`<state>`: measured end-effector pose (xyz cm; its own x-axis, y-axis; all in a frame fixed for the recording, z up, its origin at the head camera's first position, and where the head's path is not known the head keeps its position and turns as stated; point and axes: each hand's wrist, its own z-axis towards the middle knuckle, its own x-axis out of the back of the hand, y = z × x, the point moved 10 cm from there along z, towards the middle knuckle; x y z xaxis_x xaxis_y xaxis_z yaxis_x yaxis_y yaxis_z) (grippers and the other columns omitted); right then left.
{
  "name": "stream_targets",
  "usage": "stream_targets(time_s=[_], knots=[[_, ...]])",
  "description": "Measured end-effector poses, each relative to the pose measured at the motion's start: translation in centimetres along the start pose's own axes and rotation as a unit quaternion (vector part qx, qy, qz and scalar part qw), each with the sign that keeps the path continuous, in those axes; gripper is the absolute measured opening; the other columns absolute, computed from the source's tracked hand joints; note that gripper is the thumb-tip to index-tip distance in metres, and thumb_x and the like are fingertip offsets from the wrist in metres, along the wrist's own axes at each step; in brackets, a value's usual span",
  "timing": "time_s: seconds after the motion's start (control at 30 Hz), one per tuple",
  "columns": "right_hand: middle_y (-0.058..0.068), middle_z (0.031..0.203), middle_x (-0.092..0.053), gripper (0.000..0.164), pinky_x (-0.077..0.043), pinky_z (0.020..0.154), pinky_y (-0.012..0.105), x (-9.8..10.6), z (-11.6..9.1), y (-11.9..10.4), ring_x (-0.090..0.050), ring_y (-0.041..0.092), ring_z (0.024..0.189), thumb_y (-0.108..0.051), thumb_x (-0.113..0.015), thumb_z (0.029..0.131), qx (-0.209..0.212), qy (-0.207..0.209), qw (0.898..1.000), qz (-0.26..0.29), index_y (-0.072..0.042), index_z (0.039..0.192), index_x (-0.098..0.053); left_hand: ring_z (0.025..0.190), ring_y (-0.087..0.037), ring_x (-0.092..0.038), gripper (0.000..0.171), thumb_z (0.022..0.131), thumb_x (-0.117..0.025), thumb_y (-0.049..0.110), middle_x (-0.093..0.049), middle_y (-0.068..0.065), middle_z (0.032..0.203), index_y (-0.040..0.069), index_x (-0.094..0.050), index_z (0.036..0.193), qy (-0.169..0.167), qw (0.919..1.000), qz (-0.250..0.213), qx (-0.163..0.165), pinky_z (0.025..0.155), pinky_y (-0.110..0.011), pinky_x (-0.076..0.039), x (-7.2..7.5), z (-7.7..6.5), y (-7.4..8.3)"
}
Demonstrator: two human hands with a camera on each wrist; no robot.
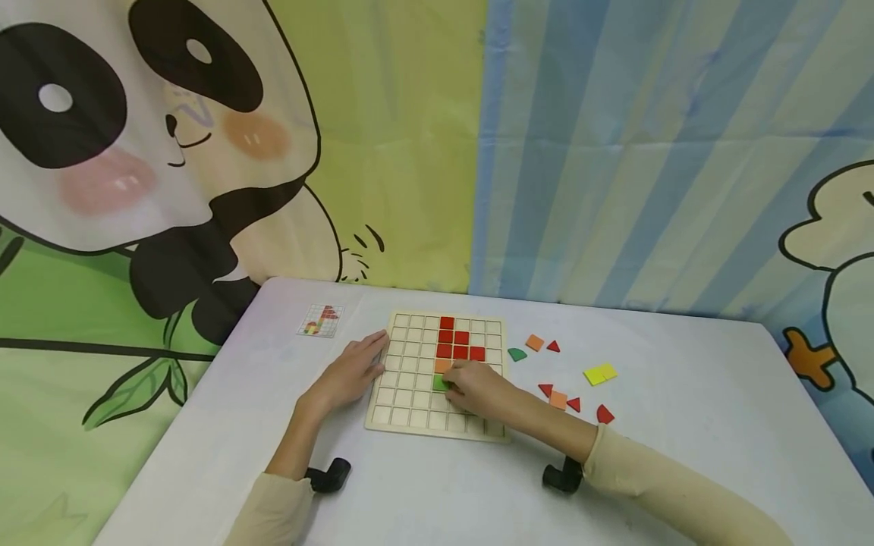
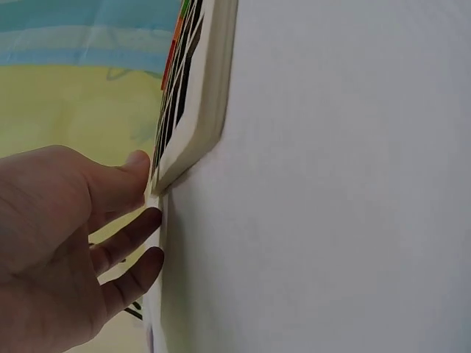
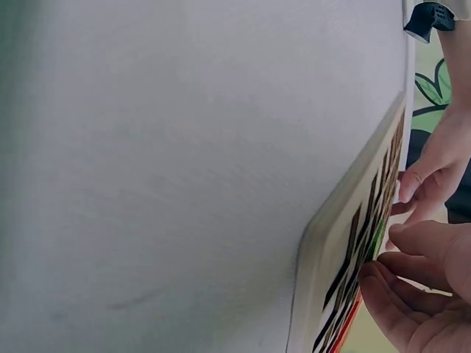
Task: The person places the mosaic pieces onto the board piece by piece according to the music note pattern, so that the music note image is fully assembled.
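A light wooden grid board (image 1: 403, 400) lies flat on the table. Red square tiles (image 1: 444, 350) step down its upper part, with an orange tile (image 1: 442, 365) below them. Under the orange one is a green square tile (image 1: 440, 382). My right hand (image 1: 481, 388) is over the board, thumb and fingertips pinching at the green tile's right side; the exact contact is partly hidden. My left hand (image 1: 350, 371) rests beside the board's left edge, its fingers loosely extended and touching it. In the left wrist view the left thumb (image 2: 121, 180) is at the board's corner.
A small pattern card (image 1: 321, 321) lies left of the board. To the right are a green quarter-round piece (image 1: 517, 354), an orange tile (image 1: 535, 343), yellow tiles (image 1: 600, 374), several red triangles (image 1: 554, 346) and a rounded red piece (image 1: 605, 414). A printed curtain hangs behind the table.
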<state>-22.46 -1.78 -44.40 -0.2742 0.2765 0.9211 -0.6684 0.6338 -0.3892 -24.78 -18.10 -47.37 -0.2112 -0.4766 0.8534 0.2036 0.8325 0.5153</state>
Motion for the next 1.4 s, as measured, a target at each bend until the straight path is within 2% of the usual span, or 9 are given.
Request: stream_targets(time_s=[0.17,0.27,0.47,0.6,0.7,0.83,0.97,1.2,1.4], knots=[[0.008,0.106,-0.073,0.022,-0.053,0.073,0.022,0.3,-0.4,0.6,-0.065,0.015,0.089,-0.012,-0.065,0.091,-0.003,-0.031,0.997,0.071,-0.003,0.110,-0.071,0.135,-0.033,-0.036,0.055,0.100,-0.051,0.012,-0.027,-0.011,0.161,0.004,-0.032,0.151,-0.001,0.9989,-0.043,0.018,0.111,-0.052,-0.035,-0.3,0.2,0.0],[0.008,0.108,-0.073,0.024,-0.054,0.077,0.022,1.3,-1.0,1.5,-0.067,0.016,0.092,-0.013,-0.063,0.093,-0.003,-0.038,0.992,0.122,-0.002,0.113,-0.070,0.137,-0.033,-0.033,0.055,0.099,-0.051,0.012,-0.026,-0.009,0.161,0.003,-0.032,0.151,-0.005,0.9978,-0.059,0.029,0.112,-0.052,-0.034,-0.7,0.2,0.0],[0.013,0.110,-0.071,0.026,-0.055,0.075,0.023,4.9,-2.4,5.3,-0.068,0.019,0.091,-0.014,-0.063,0.094,-0.036,0.011,0.988,0.152,0.001,0.114,-0.068,0.146,-0.035,-0.023,0.057,0.099,-0.052,0.011,-0.022,-0.007,0.163,0.004,-0.030,0.151,-0.003,0.9971,-0.068,0.036,0.117,-0.054,-0.027,-0.9,0.4,0.0],[0.017,0.112,-0.070,0.027,-0.058,0.076,0.031,6.1,-3.3,8.2,-0.069,0.026,0.094,-0.011,-0.063,0.093,-0.070,0.031,0.990,0.119,0.003,0.115,-0.067,0.149,-0.035,-0.017,0.057,0.100,-0.050,0.010,-0.020,-0.005,0.163,0.006,-0.028,0.152,-0.005,0.9968,-0.067,0.045,0.119,-0.057,-0.021,-0.9,0.3,-0.1],[0.017,0.109,-0.068,0.029,-0.058,0.077,0.036,6.4,-3.9,10.5,-0.067,0.027,0.092,-0.012,-0.066,0.091,-0.114,0.033,0.992,0.050,0.004,0.115,-0.067,0.150,-0.035,-0.015,0.057,0.100,-0.049,0.010,-0.019,-0.005,0.163,0.007,-0.028,0.153,-0.007,0.9965,-0.067,0.050,0.119,-0.058,-0.019,-0.7,0.3,-0.2],[0.015,0.099,-0.065,0.030,-0.055,0.071,0.035,6.3,-4.5,13.4,-0.060,0.022,0.081,-0.017,-0.069,0.088,-0.189,0.028,0.982,-0.015,0.004,0.109,-0.069,0.150,-0.034,-0.015,0.057,0.100,-0.048,0.010,-0.019,-0.005,0.164,0.007,-0.028,0.153,-0.007,0.9966,-0.064,0.052,0.119,-0.059,-0.018,-0.7,0.3,-0.3],[0.017,0.097,-0.064,0.034,-0.054,0.069,0.034,6.0,-4.8,15.2,-0.055,0.021,0.077,-0.021,-0.071,0.087,-0.230,0.023,0.973,-0.011,0.006,0.108,-0.068,0.151,-0.034,-0.015,0.056,0.100,-0.047,0.011,-0.019,-0.005,0.164,0.007,-0.027,0.153,-0.011,0.9972,-0.053,0.052,0.119,-0.059,-0.016,-1.0,0.4,-0.2],[0.016,0.095,-0.063,0.040,-0.050,0.068,0.032,5.5,-4.9,16.3,-0.052,0.021,0.077,-0.023,-0.076,0.083,-0.247,0.008,0.969,-0.008,0.006,0.109,-0.067,0.150,-0.036,-0.016,0.055,0.100,-0.048,0.011,-0.020,-0.007,0.163,0.006,-0.029,0.152,-0.010,0.9977,-0.045,0.050,0.118,-0.062,-0.016,-0.9,0.3,0.2],[0.012,0.089,-0.063,0.032,-0.050,0.066,0.032,5.5,-4.5,15.9,-0.054,0.020,0.073,-0.023,-0.074,0.085,-0.227,0.015,0.972,-0.065,0.002,0.103,-0.070,0.150,-0.036,-0.016,0.056,0.100,-0.048,0.011,-0.020,-0.006,0.163,0.007,-0.029,0.152,-0.009,0.9977,-0.043,0.052,0.118,-0.061,-0.017,-1.0,0.3,0.0]])
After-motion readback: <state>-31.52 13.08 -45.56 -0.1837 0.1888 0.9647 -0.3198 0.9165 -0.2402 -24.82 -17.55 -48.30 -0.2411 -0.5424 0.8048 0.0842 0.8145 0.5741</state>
